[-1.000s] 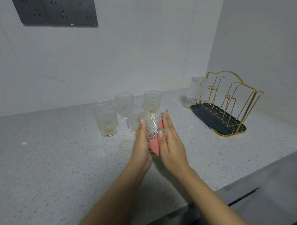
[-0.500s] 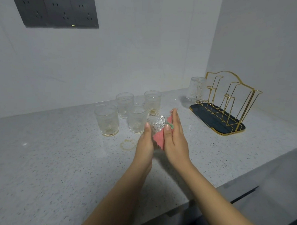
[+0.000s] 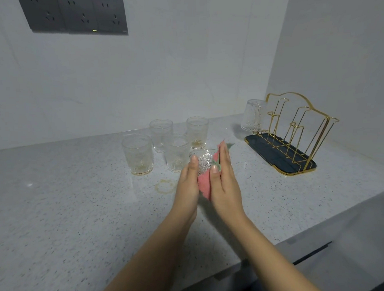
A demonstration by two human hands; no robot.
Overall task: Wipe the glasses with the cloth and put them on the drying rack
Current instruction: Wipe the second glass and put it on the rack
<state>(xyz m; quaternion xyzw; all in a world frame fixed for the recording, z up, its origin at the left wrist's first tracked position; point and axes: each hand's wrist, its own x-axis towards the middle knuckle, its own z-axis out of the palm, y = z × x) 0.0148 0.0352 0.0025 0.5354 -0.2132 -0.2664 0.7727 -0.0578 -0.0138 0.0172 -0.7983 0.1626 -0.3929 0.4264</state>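
Note:
A clear patterned glass (image 3: 204, 160) is held above the counter between both hands. My left hand (image 3: 187, 186) grips it from the left, thumb up along its side. My right hand (image 3: 226, 185) holds a pink cloth (image 3: 203, 186) against the glass's right side, thumb on the cloth, fingers straight up. Several more glasses stand upright behind: one at the left (image 3: 138, 154), two at the back (image 3: 160, 134) (image 3: 197, 132) and one in front (image 3: 176, 154). The gold wire drying rack (image 3: 296, 127) stands at the right, with one glass (image 3: 253, 114) upside down at its far end.
The rack sits on a dark tray (image 3: 271, 151) near the corner wall. A yellowish ring stain (image 3: 165, 185) marks the speckled counter (image 3: 75, 206) left of my hands. Dark wall sockets (image 3: 71, 12) are up on the left. The counter's front edge runs at the lower right.
Both hands with the glass and cloth have shifted slightly to the right. The cloth has slid over the glass's side. Rack and other glasses have not moved.

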